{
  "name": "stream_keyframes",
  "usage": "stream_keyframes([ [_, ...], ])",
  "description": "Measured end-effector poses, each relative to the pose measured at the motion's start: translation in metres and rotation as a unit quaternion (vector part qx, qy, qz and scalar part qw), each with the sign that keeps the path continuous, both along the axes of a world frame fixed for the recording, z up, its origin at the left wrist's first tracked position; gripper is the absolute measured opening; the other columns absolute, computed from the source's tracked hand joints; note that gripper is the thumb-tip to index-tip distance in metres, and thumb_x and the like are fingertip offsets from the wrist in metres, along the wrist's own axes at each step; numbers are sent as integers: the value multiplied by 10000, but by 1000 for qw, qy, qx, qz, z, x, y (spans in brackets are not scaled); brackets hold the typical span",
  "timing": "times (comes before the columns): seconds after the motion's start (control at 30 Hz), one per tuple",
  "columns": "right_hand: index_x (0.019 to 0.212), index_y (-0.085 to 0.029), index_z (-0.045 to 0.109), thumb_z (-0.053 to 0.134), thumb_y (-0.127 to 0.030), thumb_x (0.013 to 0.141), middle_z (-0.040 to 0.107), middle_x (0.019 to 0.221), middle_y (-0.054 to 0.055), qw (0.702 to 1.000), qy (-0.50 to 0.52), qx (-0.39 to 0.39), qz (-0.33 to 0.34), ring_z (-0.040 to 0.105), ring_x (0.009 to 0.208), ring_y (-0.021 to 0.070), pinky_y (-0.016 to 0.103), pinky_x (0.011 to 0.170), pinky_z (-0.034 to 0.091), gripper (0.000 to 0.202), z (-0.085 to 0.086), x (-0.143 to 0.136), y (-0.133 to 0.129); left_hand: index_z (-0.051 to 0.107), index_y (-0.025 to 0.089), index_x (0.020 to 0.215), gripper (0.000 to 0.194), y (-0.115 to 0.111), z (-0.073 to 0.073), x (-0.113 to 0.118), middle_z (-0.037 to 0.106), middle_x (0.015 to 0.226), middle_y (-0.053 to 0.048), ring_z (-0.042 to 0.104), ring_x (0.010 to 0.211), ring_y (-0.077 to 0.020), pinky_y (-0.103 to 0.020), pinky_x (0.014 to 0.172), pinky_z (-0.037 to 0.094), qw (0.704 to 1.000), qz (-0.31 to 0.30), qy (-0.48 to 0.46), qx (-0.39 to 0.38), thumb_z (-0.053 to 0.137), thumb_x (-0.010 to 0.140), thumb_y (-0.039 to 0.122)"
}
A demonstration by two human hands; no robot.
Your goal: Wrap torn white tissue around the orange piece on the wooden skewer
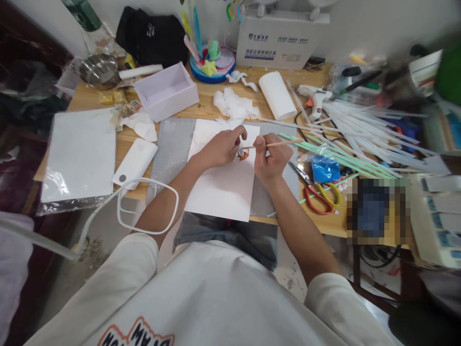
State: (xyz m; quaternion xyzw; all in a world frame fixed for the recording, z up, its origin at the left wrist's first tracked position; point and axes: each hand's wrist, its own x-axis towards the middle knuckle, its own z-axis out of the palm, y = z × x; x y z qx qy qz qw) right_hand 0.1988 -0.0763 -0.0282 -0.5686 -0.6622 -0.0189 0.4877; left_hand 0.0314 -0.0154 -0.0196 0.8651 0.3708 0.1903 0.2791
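One small piece [245, 155], orange with dark and white patches, is at one white sheet's [216, 192] upper right edge, on the counter [329, 223]. One slim brown stick [279, 143] is clamped in the right hand's [272, 156] grip; the left hand's [224, 146], beside the piece, I cannot tell.

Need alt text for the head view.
A person's right hand holds a thin wooden stick, its tip close to a small orange item by the left hand, over a white sheet on a gray mat. Scissors lie to the right; an open pale box stands behind, to the left.
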Motion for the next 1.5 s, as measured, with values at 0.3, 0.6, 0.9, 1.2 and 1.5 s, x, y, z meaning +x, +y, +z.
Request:
stream_keyframes([
  [0.3, 669, -226, 463, 339, -480, 1046, 491, 614, -13, 1000, 4, 2, 21, 464, 595, 104, 295, 605, 316, 472, -4, -2, 4, 544, 201, 1072, 306, -1, -2, 2, 661, 810, -27, 588, 719, -181, -288, 661, 412, 1000, -4, -6, -3, 471, 820, 43],
  [0.6, 656, -238, 420, 331, -513, 1039, 484, 612, -14, 999, 15, -21, 22, 454, 590, 110, 291, 609, 335, 480, -5, -2, 6, 558, 188, 1084, 335, 1, -3, -1, 660, 886, -59, 606, 809, -210, -321, 737, 450, 1000, 8, -16, 24, 442, 803, 46],
  [0.9, 653, -241, 373, 303, -586, 1030, 428, 595, -27, 996, 22, -53, 65, 430, 591, 109, 301, 622, 343, 515, -1, -8, 19, 581, 185, 989, 305, 8, -13, -6, 676, 981, -95, 616, 907, -229, -345, 812, 479, 998, 25, -13, 52, 437, 764, 41],
  [1.2, 621, -229, 478, 333, -657, 1006, 486, 559, -29, 994, 46, -73, 63, 451, 561, 94, 310, 596, 346, 594, -4, -4, 32, 631, 183, 1048, 349, 8, -13, -7, 718, 974, -63, 658, 875, -201, -308, 789, 493, 999, 30, -38, 16, 484, 767, 39],
  [1.5, 626, -203, 561, 341, -630, 1009, 426, 519, -45, 974, 213, -3, -78, 482, 505, 94, 279, 551, 357, 615, -4, 7, 17, 646, 185, 1109, 366, 9, -6, -6, 737, 1020, -76, 679, 905, -191, -320, 823, 520, 996, 73, -45, -10, 457, 833, 37],
])
